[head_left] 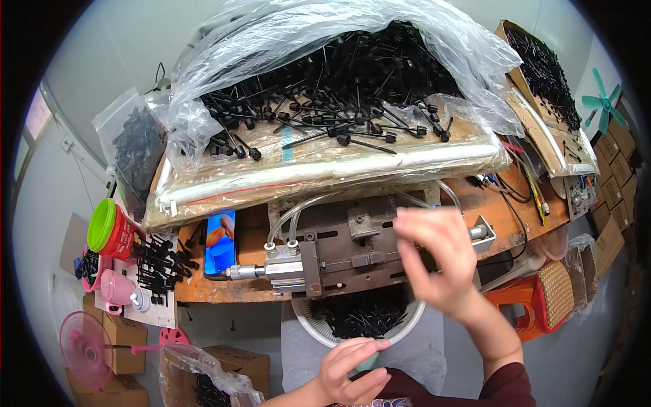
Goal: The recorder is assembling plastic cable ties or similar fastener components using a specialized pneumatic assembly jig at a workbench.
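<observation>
My right hand point(441, 261) is raised over the right part of a metal clamping fixture point(359, 234). It is slightly smeared by motion; its fingers are bent, the thumb stands apart, and nothing shows between them. At the front rim of a white basket point(325, 334) is my left hand point(352, 373), its fingers and thumb apart, with a pale green patch of unclear kind beside them. Black thin-stemmed parts with knobbed ends point(359, 313) fill the basket below the fixture. A silver pneumatic cylinder point(283, 268) with clear hoses forms the fixture's left end.
Behind the fixture, a plastic-lined tray point(332, 169) holds a heap of black parts point(339, 81). A phone point(221, 244), a red tub with a green rim point(112, 227) and a pink cup point(117, 288) stand left. An orange stool point(515, 308) and cables point(519, 183) are on the right.
</observation>
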